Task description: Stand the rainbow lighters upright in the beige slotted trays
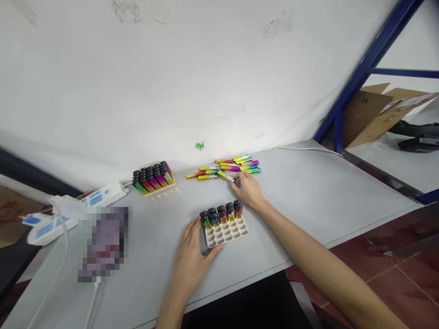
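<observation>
A pale moulded tray (227, 237) lies on the table, its back rows filled with upright black-topped lighters (222, 214) and its front pockets bare. My left hand (192, 256) grips the tray from the left, thumb at the front edge and fingers at the back left corner. Beyond the tray, my right hand (249, 188) has its fingers closed on the end of a yellow lighter (226, 176), at the near side of a loose pile of multicoloured lighters (229, 168). Its fingertips are partly hidden.
A second tray full of lighters (153, 178) stands by the wall. To the left are power strips (99, 197), white cables and a blurred-out flat object (104, 244). Right of the table are a blue metal frame (338, 123) and an open cardboard box (373, 114).
</observation>
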`<state>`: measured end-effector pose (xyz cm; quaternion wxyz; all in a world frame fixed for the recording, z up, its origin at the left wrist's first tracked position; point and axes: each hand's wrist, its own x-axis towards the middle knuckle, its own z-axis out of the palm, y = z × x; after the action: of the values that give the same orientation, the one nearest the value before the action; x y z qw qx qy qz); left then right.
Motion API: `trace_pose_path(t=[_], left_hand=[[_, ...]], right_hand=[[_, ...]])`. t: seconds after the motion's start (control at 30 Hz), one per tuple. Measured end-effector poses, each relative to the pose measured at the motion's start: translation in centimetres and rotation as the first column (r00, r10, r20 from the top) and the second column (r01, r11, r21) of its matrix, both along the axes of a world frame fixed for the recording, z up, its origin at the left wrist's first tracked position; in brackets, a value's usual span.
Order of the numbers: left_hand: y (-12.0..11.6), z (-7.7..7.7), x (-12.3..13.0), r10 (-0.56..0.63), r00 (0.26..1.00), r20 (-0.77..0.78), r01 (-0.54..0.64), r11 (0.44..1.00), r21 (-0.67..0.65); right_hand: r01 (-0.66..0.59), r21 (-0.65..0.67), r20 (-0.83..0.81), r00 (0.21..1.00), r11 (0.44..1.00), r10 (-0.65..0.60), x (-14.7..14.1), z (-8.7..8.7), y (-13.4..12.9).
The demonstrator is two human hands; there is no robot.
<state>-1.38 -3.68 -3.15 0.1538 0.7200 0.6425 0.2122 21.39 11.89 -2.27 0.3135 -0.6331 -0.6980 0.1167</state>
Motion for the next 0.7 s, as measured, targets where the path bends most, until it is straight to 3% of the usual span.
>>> trace_pose_path(t=[0.1, 0.2, 0.3, 0.37, 0.53, 0.7], left_hand=[[0.0, 0.0, 0.0, -0.004, 1.000, 0.017, 0.004, 1.000, 0.023], [0.1, -0.3, -0.2, -0.015, 1.000, 0.018, 0.013, 0.998, 0.068], [0.2, -0.8, -0.5, -0.022, 1.000, 0.013, 0.021, 0.996, 0.090], [0.2, -1.0, -0.5, -0.022, 1.000, 0.010, 0.021, 0.995, 0.094], [0.3, -0.5, -0.3, -0.007, 1.000, -0.008, 0.008, 0.998, 0.056], [0.2, -0.1, -0.1, -0.022, 1.000, -0.022, 0.023, 0.999, 0.029]], right_hand=[[0.031, 0.011, -0.365, 0.931, 0.999, -0.025, 1.5, -0.2, -0.7], [0.021, 0.010, -0.688, 0.725, 1.000, -0.009, 2.6, -0.1, -1.5], [-0.042, -0.032, -0.847, 0.532, 0.999, -0.004, 3.1, 0.2, -2.5], [-0.056, -0.059, -0.861, 0.508, 0.997, -0.022, 3.2, 0.5, -3.0], [-0.053, -0.070, -0.839, 0.543, 0.996, -0.030, 3.2, 0.6, -3.3], [-0.114, -0.078, -0.886, 0.464, 0.990, -0.016, 2.9, 0.6, -3.3]])
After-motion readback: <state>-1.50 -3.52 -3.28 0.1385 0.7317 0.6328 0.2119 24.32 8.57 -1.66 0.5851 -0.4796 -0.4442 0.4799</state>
